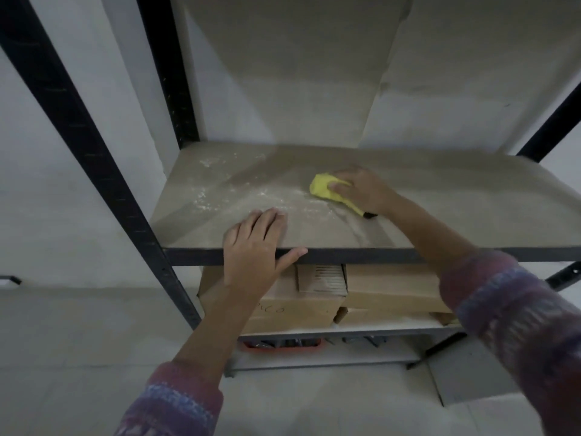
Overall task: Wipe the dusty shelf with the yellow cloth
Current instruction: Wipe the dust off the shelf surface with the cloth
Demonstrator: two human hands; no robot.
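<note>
Sleeves (176, 401) of a striped knit, pink and blue, sit closest to the lens, one on each forearm reaching up to the shelf (440, 196). Left hand (254, 250) lies flat on the shelf's front edge, fingers spread over the board and thumb hooked along the dark rail, its grip released and empty; it looks like a brace. Right hand (361, 191) is farther in, near the shelf's middle, palm down and pressing the cloth (323, 190), fingers curled over it in a loose clench. That yellow cloth is bunched into a pad under the fingers, with a tail trailing toward the shelf's front and a small dark bit at its tip that I cannot make out. Left of the cloth, pale dust (220, 190) lies scattered across the shelf in flecks; toward the shelf's front, just below the cloth, a smeared streak suggests a wiped patch, so the job seems partly done with the left half still to go. Judging by its folds, the cloth is soft, light and limp: it should be held from above with a flat palm, edges tucked under so it does not unroll or drag. Below the shelf, boxes (314, 294) of cardboard are stacked; one carries handwriting that might end in "CO", too blurred to read. No brand shows anywhere.
</note>
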